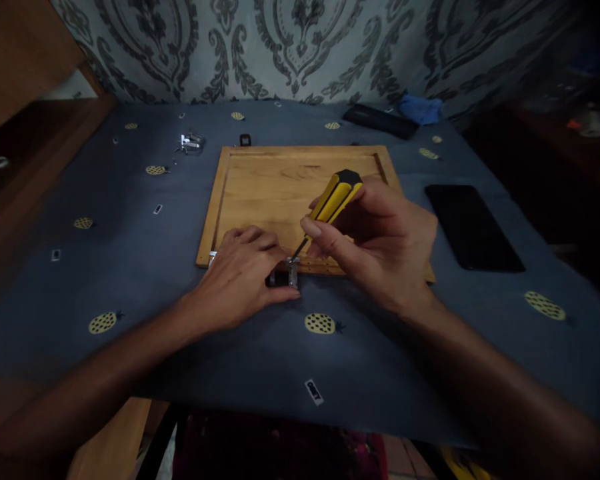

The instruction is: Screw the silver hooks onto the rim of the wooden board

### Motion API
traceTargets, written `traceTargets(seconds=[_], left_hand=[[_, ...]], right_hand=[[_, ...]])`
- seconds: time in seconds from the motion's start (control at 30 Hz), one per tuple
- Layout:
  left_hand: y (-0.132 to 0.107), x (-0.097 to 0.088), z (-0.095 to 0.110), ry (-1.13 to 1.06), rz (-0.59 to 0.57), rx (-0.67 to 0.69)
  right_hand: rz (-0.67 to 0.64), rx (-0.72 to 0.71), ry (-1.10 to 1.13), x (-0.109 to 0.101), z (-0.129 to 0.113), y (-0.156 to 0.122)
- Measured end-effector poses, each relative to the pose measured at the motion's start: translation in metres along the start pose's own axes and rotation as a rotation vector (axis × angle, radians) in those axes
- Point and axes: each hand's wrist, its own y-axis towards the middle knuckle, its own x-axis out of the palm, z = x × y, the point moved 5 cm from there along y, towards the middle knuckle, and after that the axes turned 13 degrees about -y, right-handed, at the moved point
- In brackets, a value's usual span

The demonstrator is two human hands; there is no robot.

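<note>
My right hand grips a yellow and black screwdriver, tilted with its handle up and to the right. The tip of its shaft meets a small metal latch at the near edge of a framed wooden panel. Over that same edge lies my left hand, its thumb and fingers closed around the latch and holding it against the wood. The left fingertips are partly hidden. At the panel's near left corner, a bit of shiny metal shows beside my left hand.
Beyond the panel's left corner lie loose metal fittings, with a small black bracket behind the panel. A black phone rests at the right. A dark case and a blue cloth sit at the back, near the patterned wall.
</note>
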Motion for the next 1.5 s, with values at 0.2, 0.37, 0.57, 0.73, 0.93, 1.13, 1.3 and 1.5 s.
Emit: traceTargets(seconds=[0.2,0.37,0.57,0.73,0.93,1.13,1.3,1.5], left_hand=[[0.000,0.000,-0.002,-0.007,0.017,0.008],[-0.001,-0.001,-0.001,-0.011,0.021,0.019],[-0.001,0.000,-0.001,-0.028,0.017,0.005],[0.000,0.001,-0.001,-0.008,0.016,0.006],[0.001,-0.001,0.000,0.006,0.015,0.012],[0.000,0.000,-0.001,0.001,0.012,0.001],[0.000,0.000,0.000,0.001,0.007,-0.012],[0.000,0.000,-0.001,-0.009,0.006,-0.006]], right_hand=[[-0.054,-0.015,0.056,-0.002,-0.003,0.006],[-0.204,0.036,0.141,-0.003,-0.007,0.009],[-0.122,0.038,0.117,-0.005,-0.006,0.007],[-0.020,0.025,0.133,-0.002,-0.007,0.004],[0.131,0.036,0.164,-0.008,-0.012,0.006],[0.073,0.052,0.142,-0.004,-0.010,0.006],[0.013,0.040,0.163,0.000,-0.008,0.006],[0.005,0.050,0.094,-0.002,-0.007,0.005]])
